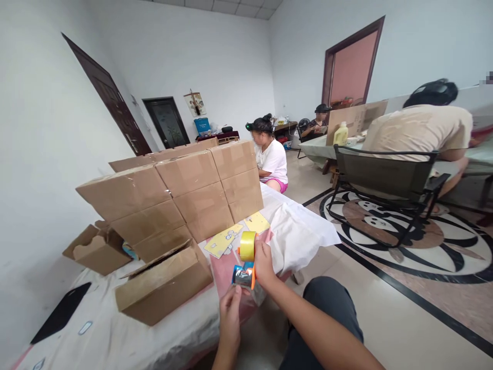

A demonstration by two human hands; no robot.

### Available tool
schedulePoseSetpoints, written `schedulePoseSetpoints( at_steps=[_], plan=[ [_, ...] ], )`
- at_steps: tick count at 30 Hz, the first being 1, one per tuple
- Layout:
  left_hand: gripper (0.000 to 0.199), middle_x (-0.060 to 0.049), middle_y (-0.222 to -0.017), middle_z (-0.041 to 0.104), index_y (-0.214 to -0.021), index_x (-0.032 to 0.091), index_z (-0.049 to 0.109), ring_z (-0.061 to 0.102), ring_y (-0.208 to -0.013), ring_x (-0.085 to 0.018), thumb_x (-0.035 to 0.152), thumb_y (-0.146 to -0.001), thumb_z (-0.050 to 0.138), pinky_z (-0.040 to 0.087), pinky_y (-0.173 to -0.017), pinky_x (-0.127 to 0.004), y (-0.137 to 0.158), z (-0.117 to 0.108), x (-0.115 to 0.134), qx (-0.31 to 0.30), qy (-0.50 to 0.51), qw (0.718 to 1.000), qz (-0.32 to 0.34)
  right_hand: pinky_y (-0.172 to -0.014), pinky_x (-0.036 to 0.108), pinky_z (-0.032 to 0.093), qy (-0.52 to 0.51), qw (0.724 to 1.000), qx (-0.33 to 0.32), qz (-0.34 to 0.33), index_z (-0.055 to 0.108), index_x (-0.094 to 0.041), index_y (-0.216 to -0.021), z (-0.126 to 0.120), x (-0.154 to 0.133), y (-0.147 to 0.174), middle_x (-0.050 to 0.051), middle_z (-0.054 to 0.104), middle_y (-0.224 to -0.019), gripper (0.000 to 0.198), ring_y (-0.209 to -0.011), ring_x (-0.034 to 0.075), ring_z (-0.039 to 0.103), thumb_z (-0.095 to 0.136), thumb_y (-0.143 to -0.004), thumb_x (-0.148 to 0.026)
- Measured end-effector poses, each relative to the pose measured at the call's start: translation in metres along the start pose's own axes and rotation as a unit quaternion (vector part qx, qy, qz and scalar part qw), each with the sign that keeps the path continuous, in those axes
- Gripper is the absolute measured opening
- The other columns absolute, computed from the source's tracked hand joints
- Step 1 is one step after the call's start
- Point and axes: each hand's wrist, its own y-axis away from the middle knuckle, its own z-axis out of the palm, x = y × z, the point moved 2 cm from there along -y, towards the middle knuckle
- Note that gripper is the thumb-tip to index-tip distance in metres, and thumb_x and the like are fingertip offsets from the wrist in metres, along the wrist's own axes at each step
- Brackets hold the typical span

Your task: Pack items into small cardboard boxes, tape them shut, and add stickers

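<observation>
Your right hand [264,261] holds a tape dispenser [242,277] by its orange side, near the edge of the table [185,321], yellow roll [247,244] uppermost. Your left hand [230,303] has its fingers drawn close at the lower end; whether they pinch anything cannot be told. Expect it light and stiff, the roll slick; grip the orange side. A cardboard box [165,288] lies left; stacked boxes [203,205] block forward reach.

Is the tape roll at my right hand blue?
No, the tape roll in the dispenser held by your right hand is yellow.
</observation>
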Motion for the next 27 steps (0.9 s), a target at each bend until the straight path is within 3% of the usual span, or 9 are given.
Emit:
schedulePoseSetpoints(
  at_steps=[7, 12, 18, 27],
  plan=[
    [0.065, -0.009, -0.071, 0.069, -0.061, 0.015, 0.071, 0.062, -0.075, -0.022, 0.079, -0.072, 0.067, 0.049, -0.075, -0.031, -0.002, -0.001, -0.013, 0.005, 0.019, 0.999, -0.037, -0.060, 0.026, 0.045, -0.003, 1.000, -0.005, 0.001, 0.059, -0.017, -0.078, -0.003, 0.004, 0.001, 0.001, 0.058, -0.071, 0.060, -0.067, 0.015, 0.053, 0.061, -0.078, -0.077],
    [0.065, -0.009, -0.070, 0.069, -0.062, 0.015, 0.072, 0.063, -0.073, -0.023, 0.079, -0.071, 0.067, 0.049, -0.072, -0.030, -0.003, -0.002, -0.010, -0.004, -0.017, 1.000, 0.004, -0.054, 0.024, 0.040, -0.014, 1.000, 0.006, 0.013, 0.057, -0.018, -0.075, 0.000, 0.000, 0.004, -0.001, 0.054, -0.065, 0.055, -0.060, 0.013, 0.048, 0.063, -0.078, -0.073],
    [0.066, -0.006, -0.061, 0.063, -0.057, 0.015, 0.067, 0.058, -0.066, -0.020, 0.081, -0.065, 0.071, 0.045, -0.066, -0.027, -0.006, -0.001, -0.006, -0.004, -0.059, 0.998, -0.004, -0.054, 0.025, 0.041, -0.009, 1.000, 0.004, 0.008, 0.054, -0.018, -0.073, 0.001, -0.005, 0.006, -0.001, 0.053, -0.065, 0.057, -0.060, 0.012, 0.048, 0.061, -0.077, -0.075],
    [0.063, -0.005, -0.066, 0.064, -0.066, 0.014, 0.071, 0.056, -0.069, -0.018, 0.076, -0.060, 0.077, 0.045, -0.065, -0.026, -0.001, 0.005, -0.014, 0.027, 0.003, 0.999, -0.034, -0.052, 0.025, 0.040, -0.006, 1.000, -0.004, 0.002, 0.055, -0.018, -0.073, 0.001, -0.001, 0.005, 0.000, 0.053, -0.064, 0.056, -0.058, 0.013, 0.048, 0.059, -0.079, -0.074]
  ],
)
